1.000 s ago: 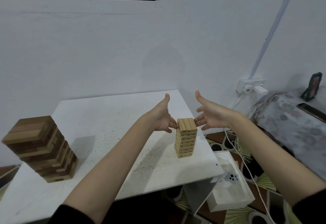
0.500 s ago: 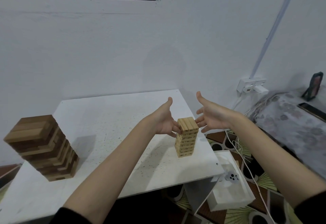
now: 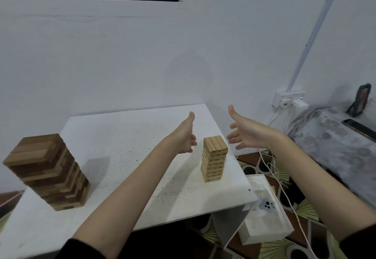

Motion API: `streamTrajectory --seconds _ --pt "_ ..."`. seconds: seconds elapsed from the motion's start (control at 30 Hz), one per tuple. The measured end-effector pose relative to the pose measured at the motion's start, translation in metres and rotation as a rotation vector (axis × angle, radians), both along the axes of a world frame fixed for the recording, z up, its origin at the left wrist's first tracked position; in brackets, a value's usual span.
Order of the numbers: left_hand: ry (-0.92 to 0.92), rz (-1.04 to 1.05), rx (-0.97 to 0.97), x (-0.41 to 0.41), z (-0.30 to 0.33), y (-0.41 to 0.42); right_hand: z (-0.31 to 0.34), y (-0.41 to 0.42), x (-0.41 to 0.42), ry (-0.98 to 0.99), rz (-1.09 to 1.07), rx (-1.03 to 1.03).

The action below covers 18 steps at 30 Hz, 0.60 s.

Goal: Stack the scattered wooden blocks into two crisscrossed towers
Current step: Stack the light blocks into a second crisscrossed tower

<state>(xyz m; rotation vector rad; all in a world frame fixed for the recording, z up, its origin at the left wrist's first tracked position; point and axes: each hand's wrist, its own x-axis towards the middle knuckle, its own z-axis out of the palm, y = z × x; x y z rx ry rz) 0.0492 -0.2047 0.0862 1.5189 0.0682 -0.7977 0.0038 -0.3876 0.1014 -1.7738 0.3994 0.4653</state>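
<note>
Two crisscrossed block towers stand on the white table point(image 3: 122, 136). The large tower point(image 3: 47, 172) of dark and light wood is at the left, leaning slightly in the wide-angle view. The small pale tower point(image 3: 214, 159) stands near the table's right edge. My left hand point(image 3: 186, 136) hovers just left of the small tower's top, thumb up, fingers relaxed, a small gap between them. My right hand point(image 3: 246, 131) floats to the right of the tower's top, fingers spread, not touching it. Neither hand holds anything.
A white wall rises right behind the table. Off the table's right edge lie a white box point(image 3: 264, 216) on the patterned floor, white cables point(image 3: 278, 177), a wall socket point(image 3: 290, 99), and a grey covered surface point(image 3: 337, 146) with a phone point(image 3: 359, 129).
Both hands have drawn away from the small tower's top, the left one to the left, the right one to the right and up. The towers have not moved.
</note>
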Motion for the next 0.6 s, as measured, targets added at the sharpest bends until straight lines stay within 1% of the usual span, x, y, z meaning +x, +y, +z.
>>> streamTrajectory --seconds 0.07,0.1,0.13,0.17,0.23,0.3,0.37,0.43,0.6 --pt "-0.15 0.049 0.097 0.004 -0.004 0.006 0.003 -0.009 -0.001 -0.099 0.025 -0.185" --pt "-0.178 0.058 0.109 0.005 -0.006 0.009 0.004 -0.012 -0.002 -0.146 0.022 -0.238" --pt "-0.164 0.053 0.1 0.004 -0.009 0.01 0.004 -0.015 -0.002 -0.175 0.014 -0.245" --pt "-0.123 0.036 0.074 0.0 -0.011 0.011 0.002 -0.016 -0.003 -0.176 0.005 -0.205" --pt "-0.025 0.003 0.018 -0.008 -0.013 0.009 -0.001 -0.009 -0.006 -0.129 -0.009 -0.03" --pt "0.028 -0.01 -0.024 -0.014 -0.013 0.004 -0.007 0.001 -0.008 -0.084 -0.037 0.113" --pt "0.023 -0.001 -0.03 -0.016 -0.009 0.0 -0.011 0.008 -0.007 -0.083 -0.077 0.131" --pt "0.009 -0.005 -0.021 -0.018 -0.003 -0.003 -0.012 0.011 -0.006 -0.085 -0.095 0.102" --pt "0.012 -0.019 -0.015 -0.016 0.003 -0.005 -0.012 0.01 -0.004 -0.055 -0.07 0.073"
